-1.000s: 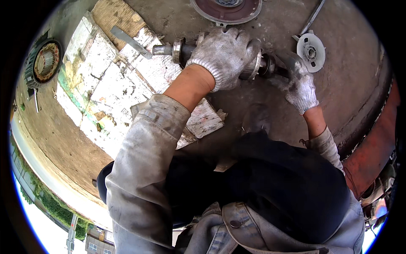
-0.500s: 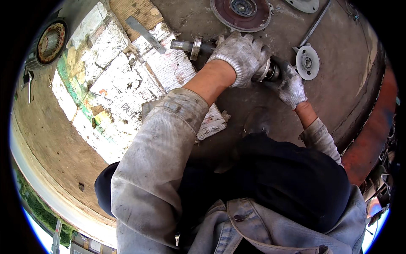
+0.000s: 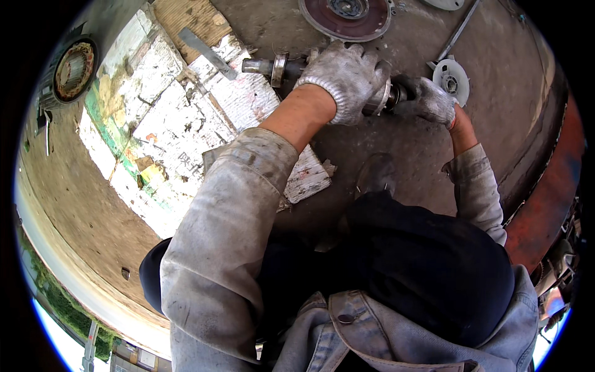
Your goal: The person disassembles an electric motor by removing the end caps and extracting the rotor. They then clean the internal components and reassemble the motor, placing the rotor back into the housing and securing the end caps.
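Dusty brown floor [image 3: 427,167] is spreading beneath the work, and stained white cardboard [image 3: 180,124] is covering much of it on the left, with a flat metal strip [image 3: 209,53] lying across its upper part. A metal shaft [image 3: 258,66] is running crosswise beyond the knees, directly under both gloved hands. The left hand [image 3: 347,82] is gripping its middle from above, fingers curling over the far side; the shaft's bare end and a collar [image 3: 279,69] are projecting to the left of that hand. The right hand [image 3: 427,100] is gripping the right end, its fingertips hidden from view. Just beside that hand, a white plastic wheel [image 3: 451,82] is lying near a metal rod [image 3: 460,31]. Beyond the left hand, a reddish-brown disc [image 3: 369,23] is resting on the floor.
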`<state>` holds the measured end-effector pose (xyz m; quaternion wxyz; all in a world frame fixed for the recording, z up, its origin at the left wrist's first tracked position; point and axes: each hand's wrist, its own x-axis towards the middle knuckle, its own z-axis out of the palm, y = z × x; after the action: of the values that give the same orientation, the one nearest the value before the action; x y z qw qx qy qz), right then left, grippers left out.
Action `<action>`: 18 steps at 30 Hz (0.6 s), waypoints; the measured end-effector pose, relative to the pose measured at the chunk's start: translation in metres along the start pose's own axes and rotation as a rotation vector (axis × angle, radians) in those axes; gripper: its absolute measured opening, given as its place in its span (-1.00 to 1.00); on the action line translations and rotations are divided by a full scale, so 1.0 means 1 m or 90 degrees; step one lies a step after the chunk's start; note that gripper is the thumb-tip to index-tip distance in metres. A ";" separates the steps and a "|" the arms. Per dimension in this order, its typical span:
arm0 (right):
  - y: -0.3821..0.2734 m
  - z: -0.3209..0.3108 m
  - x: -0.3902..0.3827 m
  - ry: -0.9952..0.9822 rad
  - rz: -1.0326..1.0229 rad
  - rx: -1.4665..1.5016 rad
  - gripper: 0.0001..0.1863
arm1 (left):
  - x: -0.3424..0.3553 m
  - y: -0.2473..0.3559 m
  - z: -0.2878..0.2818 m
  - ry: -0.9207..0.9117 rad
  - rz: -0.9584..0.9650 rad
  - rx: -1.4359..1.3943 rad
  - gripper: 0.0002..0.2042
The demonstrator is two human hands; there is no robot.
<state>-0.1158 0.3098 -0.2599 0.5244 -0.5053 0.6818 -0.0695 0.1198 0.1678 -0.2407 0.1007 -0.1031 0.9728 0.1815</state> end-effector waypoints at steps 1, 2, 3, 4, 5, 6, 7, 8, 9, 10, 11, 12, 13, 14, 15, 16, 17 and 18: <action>0.004 0.009 -0.003 0.074 -0.026 -0.090 -0.26 | 0.000 0.001 -0.001 -0.006 -0.001 -0.003 -0.24; 0.005 0.020 -0.010 0.148 -0.052 -0.180 -0.26 | 0.000 0.002 -0.002 -0.011 -0.003 -0.006 -0.24; 0.002 0.030 -0.016 0.221 -0.079 -0.273 -0.26 | 0.000 0.002 -0.003 -0.013 -0.003 -0.004 -0.23; -0.004 0.044 -0.022 0.285 -0.052 -0.314 -0.22 | 0.000 0.001 -0.003 -0.017 -0.004 -0.001 -0.23; -0.003 0.056 -0.022 0.320 -0.018 -0.398 -0.18 | 0.000 0.002 -0.004 -0.021 -0.007 0.002 -0.22; -0.003 0.065 -0.024 0.360 -0.033 -0.402 -0.18 | 0.001 0.002 -0.003 -0.021 -0.005 0.000 -0.21; -0.003 0.070 -0.025 0.400 -0.048 -0.407 -0.18 | 0.002 0.003 -0.001 -0.020 -0.004 -0.001 -0.21; -0.004 0.067 -0.024 0.363 -0.054 -0.391 -0.19 | 0.001 0.001 -0.001 -0.022 -0.008 0.000 -0.20; -0.005 0.058 -0.024 0.326 -0.057 -0.377 -0.19 | 0.000 0.001 -0.003 -0.021 -0.009 -0.001 -0.20; -0.008 0.046 -0.023 0.289 -0.059 -0.363 -0.19 | 0.000 0.001 -0.005 -0.019 -0.011 -0.002 -0.19; -0.013 0.028 -0.021 0.232 -0.061 -0.374 -0.33 | 0.000 0.003 -0.004 -0.016 -0.011 -0.006 -0.19; -0.021 0.006 -0.018 0.190 -0.043 -0.306 -0.43 | -0.001 0.002 -0.005 -0.010 -0.011 -0.001 -0.19; -0.020 -0.012 -0.013 0.147 -0.023 -0.240 -0.52 | 0.000 0.001 -0.002 -0.002 -0.009 0.001 -0.19; -0.009 -0.025 -0.007 0.287 0.019 -0.319 -0.58 | 0.001 0.001 -0.002 0.008 -0.005 0.003 -0.18; -0.001 -0.036 -0.003 0.429 0.058 -0.392 -0.63 | 0.001 0.004 -0.003 0.002 -0.002 0.010 -0.18; 0.007 -0.046 -0.005 0.465 0.023 -0.340 -0.63 | 0.001 0.007 -0.004 -0.005 0.000 0.016 -0.17; 0.002 -0.044 -0.004 0.451 -0.004 -0.249 -0.63 | 0.000 0.007 -0.005 -0.014 0.000 0.022 -0.17; -0.002 -0.039 -0.005 0.414 -0.016 -0.263 -0.64 | 0.000 0.005 -0.004 -0.002 -0.005 0.019 -0.17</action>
<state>-0.1460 0.2955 -0.2382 0.1670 -0.5602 0.8059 -0.0938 0.1185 0.1707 -0.2355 0.1041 -0.1053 0.9748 0.1669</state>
